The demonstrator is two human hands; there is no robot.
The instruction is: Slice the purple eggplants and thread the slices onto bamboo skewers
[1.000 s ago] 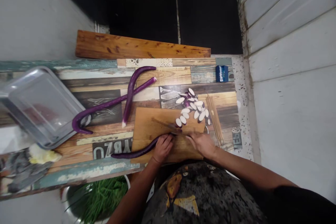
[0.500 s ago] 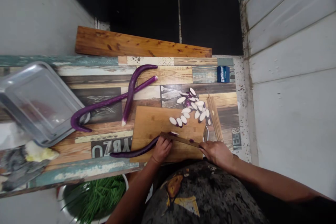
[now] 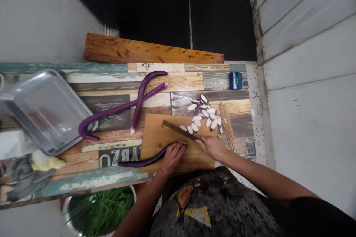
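My left hand (image 3: pixel 172 157) is closed over the cut end of a long purple eggplant (image 3: pixel 147 162), which lies across the lower left of the wooden cutting board (image 3: pixel 155 129). Its thin tail reaches past the board's left edge. In my right hand (image 3: pixel 214 149) is the handle of a knife (image 3: pixel 179 130), its dark blade slanting up and left over the board. White-faced oval eggplant slices (image 3: pixel 198 117) lie in a loose heap beyond the blade, partly on the board and partly on the table. Two whole eggplants (image 3: pixel 111 112) cross each other farther left.
Thin wooden skewers (image 3: pixel 227 126) lie right of the board, with a blue box (image 3: pixel 235 80) behind them. A clear-lidded metal tray (image 3: pixel 50 111) and grey gloves (image 3: pixel 25 177) occupy the left. Below the table edge sits a bowl of green stalks (image 3: pixel 107 211). A wall (image 3: pixel 311 81) bounds the right.
My right hand has moved up and left with the knife, lifting the blade away from the eggplant toward the slices. My left hand remains on the eggplant near its cut end.
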